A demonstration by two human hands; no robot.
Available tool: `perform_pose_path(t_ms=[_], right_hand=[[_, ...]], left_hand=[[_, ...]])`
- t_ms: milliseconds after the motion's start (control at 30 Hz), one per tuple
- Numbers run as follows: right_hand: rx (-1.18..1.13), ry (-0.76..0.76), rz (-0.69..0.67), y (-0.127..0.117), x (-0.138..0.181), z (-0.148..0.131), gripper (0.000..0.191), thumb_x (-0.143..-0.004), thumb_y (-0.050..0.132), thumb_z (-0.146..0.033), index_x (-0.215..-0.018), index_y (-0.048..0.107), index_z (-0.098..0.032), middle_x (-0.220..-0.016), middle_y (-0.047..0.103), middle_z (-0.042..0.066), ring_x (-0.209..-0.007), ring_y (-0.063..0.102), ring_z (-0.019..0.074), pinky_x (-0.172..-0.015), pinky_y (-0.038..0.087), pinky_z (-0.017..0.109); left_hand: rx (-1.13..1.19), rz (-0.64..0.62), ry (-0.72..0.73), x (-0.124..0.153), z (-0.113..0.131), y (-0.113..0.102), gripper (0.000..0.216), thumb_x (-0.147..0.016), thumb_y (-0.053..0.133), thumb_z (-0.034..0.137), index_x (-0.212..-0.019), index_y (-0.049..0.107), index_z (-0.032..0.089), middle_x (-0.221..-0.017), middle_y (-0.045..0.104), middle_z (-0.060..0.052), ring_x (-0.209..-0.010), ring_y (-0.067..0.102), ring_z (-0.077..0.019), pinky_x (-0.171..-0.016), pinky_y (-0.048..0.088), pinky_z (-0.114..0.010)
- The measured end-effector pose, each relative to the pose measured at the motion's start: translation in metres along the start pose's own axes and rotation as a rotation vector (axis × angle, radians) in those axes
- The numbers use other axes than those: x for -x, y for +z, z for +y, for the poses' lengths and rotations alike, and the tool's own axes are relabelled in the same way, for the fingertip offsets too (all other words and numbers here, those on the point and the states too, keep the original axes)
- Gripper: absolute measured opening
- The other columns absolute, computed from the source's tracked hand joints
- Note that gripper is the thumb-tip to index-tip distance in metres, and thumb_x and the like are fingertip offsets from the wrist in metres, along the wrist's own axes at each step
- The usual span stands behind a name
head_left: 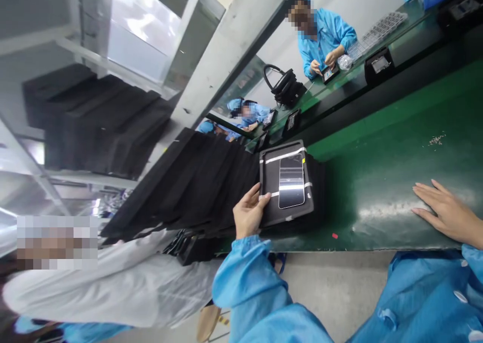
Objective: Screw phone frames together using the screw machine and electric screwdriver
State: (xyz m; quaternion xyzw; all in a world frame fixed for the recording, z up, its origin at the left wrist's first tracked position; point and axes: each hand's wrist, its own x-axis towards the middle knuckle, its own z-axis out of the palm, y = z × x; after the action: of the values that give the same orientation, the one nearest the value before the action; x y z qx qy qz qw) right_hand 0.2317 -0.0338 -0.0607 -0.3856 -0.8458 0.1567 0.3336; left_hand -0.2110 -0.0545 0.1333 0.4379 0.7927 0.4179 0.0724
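With its thumb on top, my left hand [251,209] grips the near left edge of a black tray [269,174]. White strips cross the tray, and a phone-like panel [291,182] with a glossy dark face and pale rim lies in it. A small yellow mark shows at the panel's upper right corner. Beneath the tray is a dark stack, its lower part hard to make out. My right hand [445,209] rests on the green table [377,182], fingers stretched out and holding nothing.
Stacked black trays [199,177] line the left side. Small bits [436,140] and a red scrap [335,236] lie on the table. Across it, a co-worker [324,36] handles a small device near a black bag [285,86]. A person in a pale sleeve [113,282] stands at left.
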Motion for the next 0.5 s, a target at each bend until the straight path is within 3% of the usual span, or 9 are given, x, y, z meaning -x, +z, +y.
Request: perform_pose_path(t_ms=[100,200,300,400,500], right_hand=[[0.008,-0.008,0.002,0.0,0.0,0.0,0.047,-0.099,0.039,-0.043,-0.126,0.06,-0.011,-0.126,0.059,0.015,-0.125,0.052,0.0278,-0.11,0.037,0.054],[0.002,-0.004,0.0,-0.001,0.001,0.0,0.046,-0.099,0.04,-0.043,-0.128,0.059,-0.013,-0.127,0.059,0.014,-0.125,0.051,0.0277,-0.111,0.035,0.054],[0.004,-0.005,-0.007,-0.003,0.002,-0.001,0.046,-0.099,0.041,-0.042,-0.13,0.057,-0.012,-0.128,0.058,0.014,-0.127,0.05,0.0274,-0.112,0.034,0.054],[0.011,-0.003,-0.031,-0.005,0.001,-0.002,0.045,-0.099,0.041,-0.039,-0.13,0.057,-0.012,-0.129,0.058,0.014,-0.128,0.049,0.0268,-0.112,0.035,0.053],[0.037,0.003,-0.074,-0.007,-0.001,-0.003,0.044,-0.099,0.041,-0.037,-0.129,0.058,-0.01,-0.13,0.057,0.014,-0.128,0.049,0.0266,-0.112,0.035,0.054]], left_hand=[[-0.311,0.026,0.178,-0.006,-0.002,0.008,0.043,-0.071,0.068,0.051,-0.093,0.07,0.014,-0.118,0.067,-0.018,-0.119,0.056,-0.0404,-0.107,0.037,-0.058],[-0.325,-0.043,0.271,0.012,-0.003,0.047,0.048,-0.075,0.065,0.049,-0.105,0.068,0.012,-0.123,0.065,-0.018,-0.118,0.059,-0.0354,-0.106,0.041,-0.053],[-0.332,-0.176,0.362,0.035,-0.009,0.078,0.053,-0.067,0.075,0.043,-0.113,0.066,0.019,-0.127,0.064,-0.012,-0.125,0.053,-0.0333,-0.108,0.042,-0.048],[-0.346,-0.202,0.417,0.047,-0.017,0.077,0.039,-0.075,0.069,0.042,-0.11,0.066,0.025,-0.127,0.064,-0.007,-0.126,0.053,-0.034,-0.108,0.041,-0.053],[-0.348,-0.129,0.415,0.058,-0.017,0.071,0.036,-0.08,0.065,0.044,-0.111,0.064,0.028,-0.137,0.057,-0.003,-0.137,0.037,-0.0356,-0.116,0.023,-0.06]])
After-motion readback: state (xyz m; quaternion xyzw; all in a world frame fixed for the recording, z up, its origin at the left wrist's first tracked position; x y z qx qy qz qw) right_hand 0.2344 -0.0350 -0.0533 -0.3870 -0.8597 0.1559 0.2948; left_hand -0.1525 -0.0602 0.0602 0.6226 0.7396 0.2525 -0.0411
